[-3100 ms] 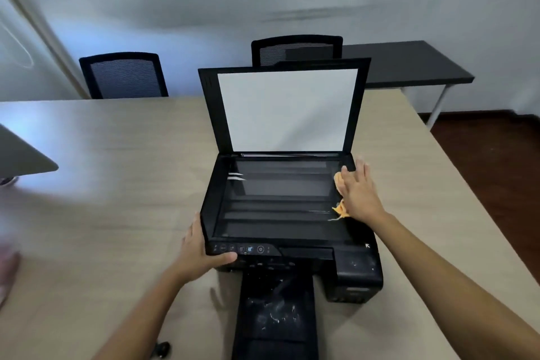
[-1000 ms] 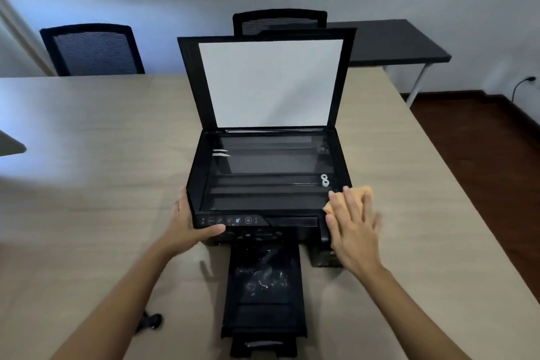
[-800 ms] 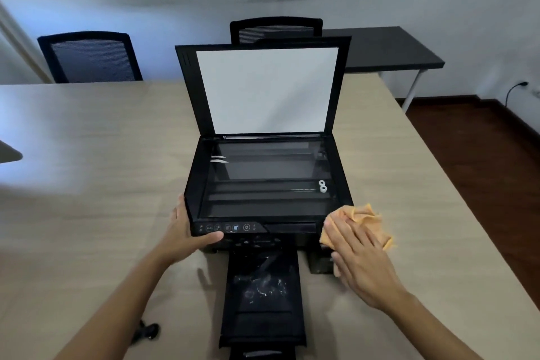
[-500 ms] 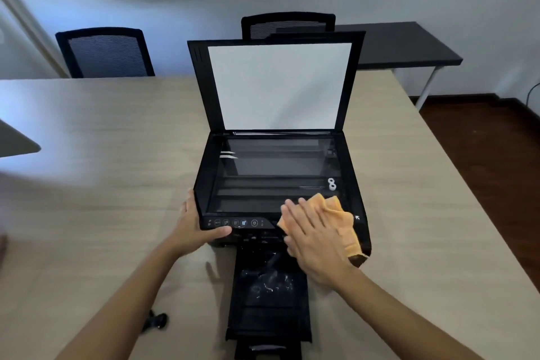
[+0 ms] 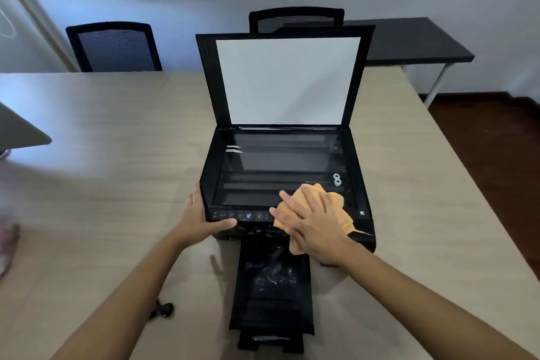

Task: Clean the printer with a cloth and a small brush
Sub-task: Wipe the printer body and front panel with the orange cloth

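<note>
A black printer sits on the beige table with its scanner lid raised, white underside facing me. Its paper tray is pulled out toward me and looks dusty. My right hand lies flat on an orange cloth, pressing it on the printer's front edge beside the control panel. My left hand grips the printer's front left corner, thumb on the panel edge. A small black object, possibly the brush, lies on the table under my left forearm.
The beige table spreads wide to the left and right of the printer. Two black mesh chairs stand behind it, and a dark side table at the back right. A grey laptop edge pokes in at left.
My right hand has swept the cloth from the printer's right side, down to its front right corner, then left along the front edge. My left hand kept its grip.
</note>
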### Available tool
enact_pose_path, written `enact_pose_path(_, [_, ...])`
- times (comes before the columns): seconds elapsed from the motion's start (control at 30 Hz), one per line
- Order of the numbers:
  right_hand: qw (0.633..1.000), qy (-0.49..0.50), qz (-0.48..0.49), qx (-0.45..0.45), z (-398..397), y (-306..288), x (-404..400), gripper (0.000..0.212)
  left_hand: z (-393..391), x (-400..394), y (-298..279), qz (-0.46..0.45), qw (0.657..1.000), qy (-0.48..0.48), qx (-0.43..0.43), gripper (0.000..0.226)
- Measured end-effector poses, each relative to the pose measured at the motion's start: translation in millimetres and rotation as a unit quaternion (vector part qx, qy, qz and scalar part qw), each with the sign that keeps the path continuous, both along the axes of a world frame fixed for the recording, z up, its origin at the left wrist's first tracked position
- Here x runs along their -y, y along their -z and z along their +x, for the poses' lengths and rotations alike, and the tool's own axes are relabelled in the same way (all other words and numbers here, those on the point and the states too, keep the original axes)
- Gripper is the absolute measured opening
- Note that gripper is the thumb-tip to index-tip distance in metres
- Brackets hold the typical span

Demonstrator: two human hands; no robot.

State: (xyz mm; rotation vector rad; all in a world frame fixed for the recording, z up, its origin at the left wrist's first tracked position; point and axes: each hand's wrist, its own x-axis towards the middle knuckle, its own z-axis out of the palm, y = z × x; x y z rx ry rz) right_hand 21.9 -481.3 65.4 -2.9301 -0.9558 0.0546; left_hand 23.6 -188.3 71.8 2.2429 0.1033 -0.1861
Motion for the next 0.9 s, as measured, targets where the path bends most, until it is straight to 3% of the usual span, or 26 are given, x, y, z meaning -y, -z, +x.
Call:
enact_pose_path(0.2, [0.999, -0.002, -0.015, 0.033, -2.6, 2.8, 19.8, 0.046, 0.7, 1.5, 0.7, 0.003, 1.000, 0.004, -0.009, 0.124])
enact_pose_path(0.4, [0.999, 0.034, -0.013, 0.012, 1.3, -1.3, -13.7, 0.054, 0.5, -0.3, 0.1, 0.004, 1.000, 0.006, -0.003, 0.125])
enact_pose_path(0.53, [1.000, 0.018, -0.016, 0.009, -4.2, 3.0, 31.1, 0.046, 1.6, 0.3, 0.8, 0.003, 1.000, 0.014, -0.002, 0.120])
enact_pose_path(0.67, [0.996, 0.088, -0.008, -0.019, -12.3, 1.1, 67.9, 0.048, 0.9, -0.8, 2.6, -0.002, 1.000, 0.020, 0.004, 0.125])
enact_pose_path(0.8, [0.986, 0.165, 0.010, -0.031, -16.2, 4.7, 29.7, 0.052, 2.0, 0.2, 2.9, 0.004, 1.000, 0.020, -0.002, 0.129])
enact_pose_path(0.9, [0.992, 0.123, 0.022, -0.025, -3.9, 1.2, -20.0, 0.064, 2.0, -0.8, 5.1, 0.007, 1.000, 0.008, -0.020, 0.135])
